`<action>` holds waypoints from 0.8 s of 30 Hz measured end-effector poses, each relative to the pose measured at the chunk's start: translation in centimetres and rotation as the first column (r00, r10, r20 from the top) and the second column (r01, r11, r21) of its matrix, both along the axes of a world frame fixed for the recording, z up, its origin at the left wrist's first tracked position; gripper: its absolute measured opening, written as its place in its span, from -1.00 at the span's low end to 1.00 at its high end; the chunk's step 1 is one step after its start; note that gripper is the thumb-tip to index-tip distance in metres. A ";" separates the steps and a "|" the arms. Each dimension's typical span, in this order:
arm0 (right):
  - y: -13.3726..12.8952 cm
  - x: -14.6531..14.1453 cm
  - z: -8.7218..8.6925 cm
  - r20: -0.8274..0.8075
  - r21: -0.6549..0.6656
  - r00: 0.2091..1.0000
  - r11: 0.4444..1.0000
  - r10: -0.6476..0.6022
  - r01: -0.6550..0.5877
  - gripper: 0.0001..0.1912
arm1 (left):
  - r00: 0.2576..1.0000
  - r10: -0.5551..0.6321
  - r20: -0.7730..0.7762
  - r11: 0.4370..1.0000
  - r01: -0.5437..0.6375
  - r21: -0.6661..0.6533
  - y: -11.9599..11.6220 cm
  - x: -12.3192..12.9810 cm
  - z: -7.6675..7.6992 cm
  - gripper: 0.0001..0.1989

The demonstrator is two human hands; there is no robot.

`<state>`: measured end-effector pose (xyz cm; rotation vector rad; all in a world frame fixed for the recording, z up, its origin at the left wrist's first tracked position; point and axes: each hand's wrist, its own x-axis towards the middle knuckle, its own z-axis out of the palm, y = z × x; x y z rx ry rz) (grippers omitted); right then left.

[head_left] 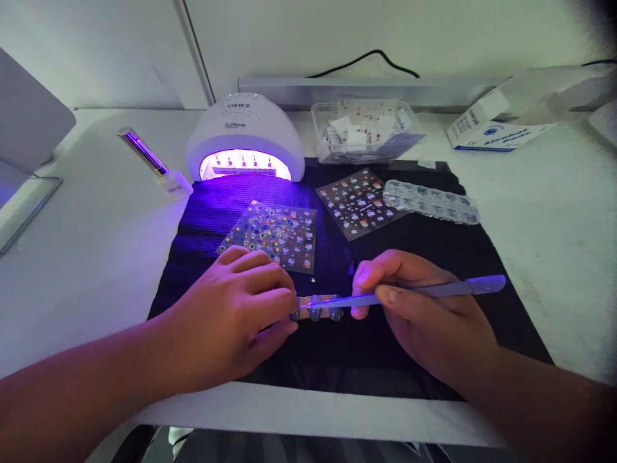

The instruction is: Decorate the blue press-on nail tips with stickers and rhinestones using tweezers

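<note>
The left hand [248,308] pinches the strip [315,314], probably light, slick and best held by its end; the right hand [429,318] grips a tool [446,289].

Dim overall; greenish-grey cast on wall [308,38]. Brightest source: violet glow from mouth of lamp [243,135], spilling purple across dark mat [337,360], fading toward its front edge. Violet strip along wand [144,151] also bright. Nail tips [315,312] glint. Upper right corner dark, soft.
</note>
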<state>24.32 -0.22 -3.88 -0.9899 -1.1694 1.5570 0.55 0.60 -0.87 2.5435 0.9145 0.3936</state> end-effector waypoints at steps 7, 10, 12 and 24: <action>0.1 0.1 -0.1 -0.001 0.014 1.000 1.000 0.018 -0.018 -0.80 | 1.000 -0.007 -0.006 1.000 0.007 0.001 0.1 0.0 -0.2 -0.95; 0.3 0.4 0.0 0.001 0.034 1.000 0.999 0.010 -0.010 -0.82 | 1.000 -0.006 -0.011 1.000 0.006 -0.005 0.1 -0.1 -0.2 -0.95; 0.4 0.5 0.1 -0.004 0.052 1.000 0.999 0.001 0.000 -0.84 | 1.000 -0.010 -0.015 1.000 0.010 -0.009 0.0 -0.1 -0.1 -0.95; 0.9 0.7 0.4 -0.079 0.093 0.997 0.996 -0.006 0.013 -0.88 | 1.000 -0.011 -0.022 1.000 0.011 0.014 0.0 -0.1 -0.1 -0.86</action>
